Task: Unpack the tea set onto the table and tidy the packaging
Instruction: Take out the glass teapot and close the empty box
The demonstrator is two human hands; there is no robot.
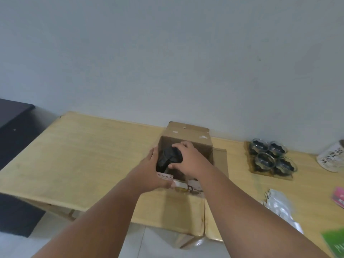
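Observation:
An open brown cardboard box [188, 135] stands on the light wooden table [89, 155], its flaps up. A black teapot-like item [167, 158] sits in the box's opening. My right hand [186, 159] is clamped over its top and right side. My left hand [151, 170] presses against its left side and the box's front left edge. Both hands are on the black item together. Several glass cups with dark inserts [270, 156] stand on a cardboard tray to the right of the box.
A white printed canister [331, 158] stands at the far right. Clear plastic wrapping [281, 205], a pink packet [337, 197] and a green sheet [335, 243] lie near the right front edge. A dark cabinet [13, 112] is left of the table. A pale wall runs behind.

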